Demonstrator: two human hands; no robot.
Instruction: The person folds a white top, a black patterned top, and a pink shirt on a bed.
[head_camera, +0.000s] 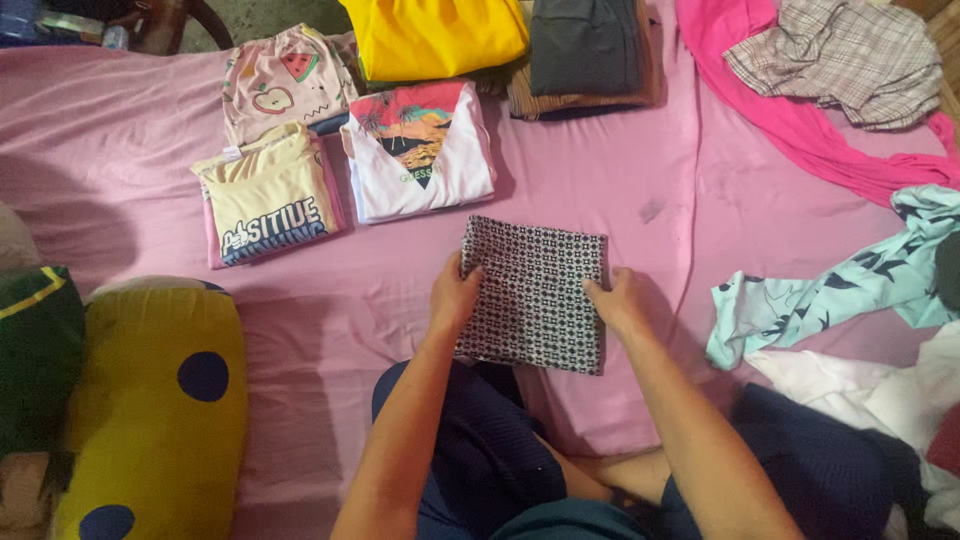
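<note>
Pink bed sheet (600, 180) is covering the whole bed, and a person is sitting on it with knees out in dark blue shorts (480, 450). Right in front of the knees, a folded black and white patterned cloth (535, 295) is lying flat on the sheet.

Both hands are touching this cloth. The left hand (455, 295) is resting on its left edge, with the fingers curled over the edge and pinching it. The right hand (618, 300) is sitting on its right edge, with the fingers bent and gripping the cloth there. Both hands are partly closed on the cloth.

Farther away on the bed, folded clothes are lying in neat rows. A white shirt with a beach picture (418, 150) is sitting just above the patterned cloth. Beside it, to the left, a cream shirt with big letters (268, 195) is lying flat. Behind that one is a pink cloth with watermelon and apple pictures (285, 80). A folded yellow shirt (435, 35) and a folded dark grey cloth (585, 45) are sitting at the far edge.

On the right, loose clothes are lying unfolded: a bright pink cloth (800, 130), a checked shirt (840, 60) and a light blue cloth with dark leaf shapes (850, 290). On the left, a yellow pillow with dark blue dots (150, 400) is lying near the person's left arm.
</note>
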